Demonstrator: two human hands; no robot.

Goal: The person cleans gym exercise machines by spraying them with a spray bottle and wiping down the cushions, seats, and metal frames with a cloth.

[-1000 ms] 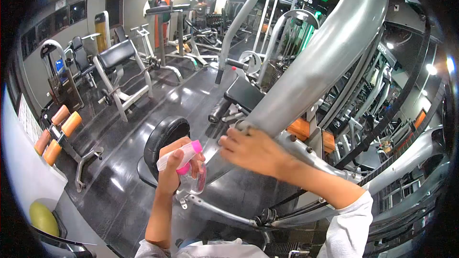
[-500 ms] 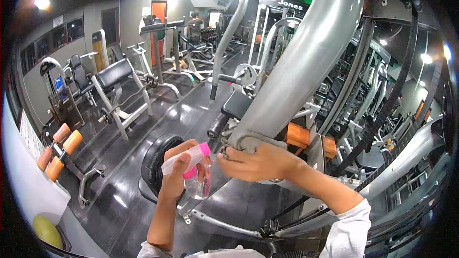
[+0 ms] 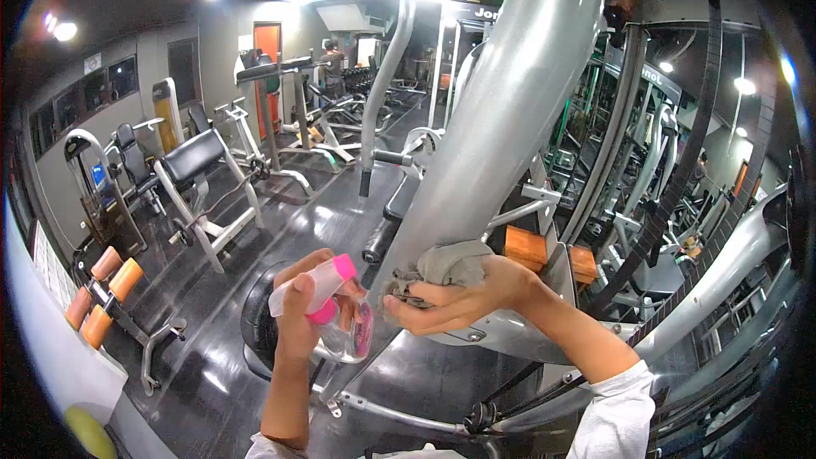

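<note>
My left hand (image 3: 299,314) is wrapped round a clear bottle (image 3: 338,342) and a whitish translucent piece with a pink end (image 3: 313,283); another pink part shows between the fingers. To its right, my right hand (image 3: 463,302) grips a crumpled grey cloth (image 3: 452,262) against or just in front of the lower part of a thick silver machine tube (image 3: 501,110). Whether the cloth touches the tube I cannot tell. Behind my left hand is a round black pad (image 3: 257,310), partly hidden.
A padded bench machine (image 3: 194,155) and orange rollers (image 3: 126,279) stand at left. Orange wooden blocks (image 3: 525,246) sit right of the tube. Black straps (image 3: 693,153) hang at right. Far back stands a person (image 3: 331,59). Lower left is a green ball (image 3: 87,432).
The view has tilted up and turned right, so the tube appears further left. The grey cloth in my right hand shows more clearly. My left hand keeps hold of the bottle.
</note>
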